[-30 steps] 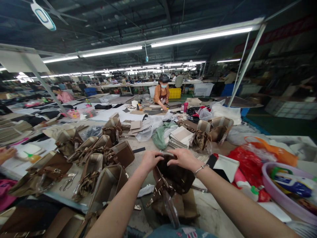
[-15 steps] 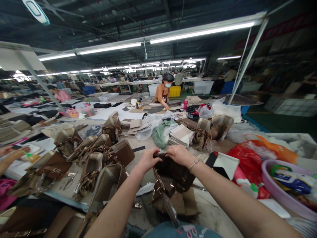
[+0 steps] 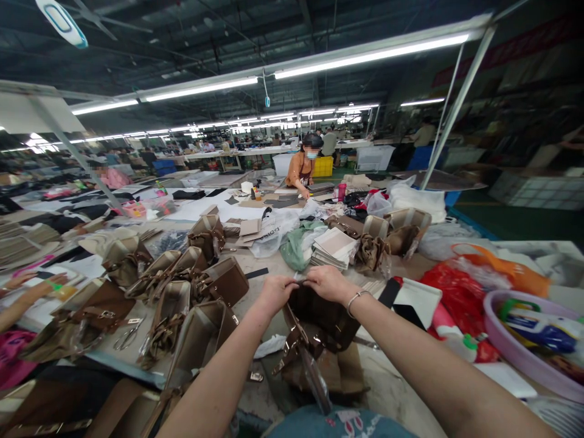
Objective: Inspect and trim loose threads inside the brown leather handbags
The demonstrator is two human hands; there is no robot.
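A dark brown handbag with metal buckles and straps stands right in front of me, its flap side facing my body. My left hand pinches the bag's far top edge between thumb and fingers. Close beside it, my right hand, with a bracelet on the wrist, grips the same edge. A small white bit shows between the fingertips; what it is I cannot make out. Clear plastic wraps a strap that hangs down the near side. The inside of the bag is mostly in shadow.
Several similar brown bags crowd the table on the left, with scissors among them. Beige panels are stacked ahead. At right are a red plastic bag and a purple basin. A co-worker works across the table.
My left hand's fingers have closed in nearer to my right hand along the bag's edge. The co-worker's hand across the table has shifted slightly. The bag stays in place.
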